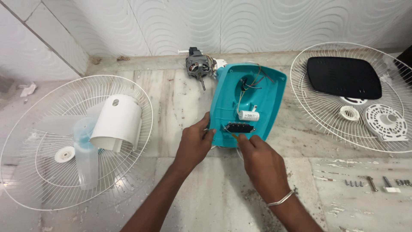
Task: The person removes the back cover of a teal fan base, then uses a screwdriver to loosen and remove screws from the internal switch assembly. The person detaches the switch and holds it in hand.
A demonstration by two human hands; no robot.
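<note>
The teal fan housing point(251, 101) lies open-side up at centre of the marble surface point(214, 197), wall edge at twelve o'clock. The left hand point(194, 144) grips its near rim, fingers curled; the right hand point(262, 161) pinches a thin tool at the black switch block point(239, 127). Two wire guards (one point(47, 172) at nine o'clock, one point(309, 107) at three) crowd both sides; bare room remains at six. One motor point(197, 66), one white capacitor point(249, 115).

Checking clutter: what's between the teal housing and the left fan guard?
Head view: only bare marble floor lies between the teal housing and the left fan guard; nothing sits there.
</note>
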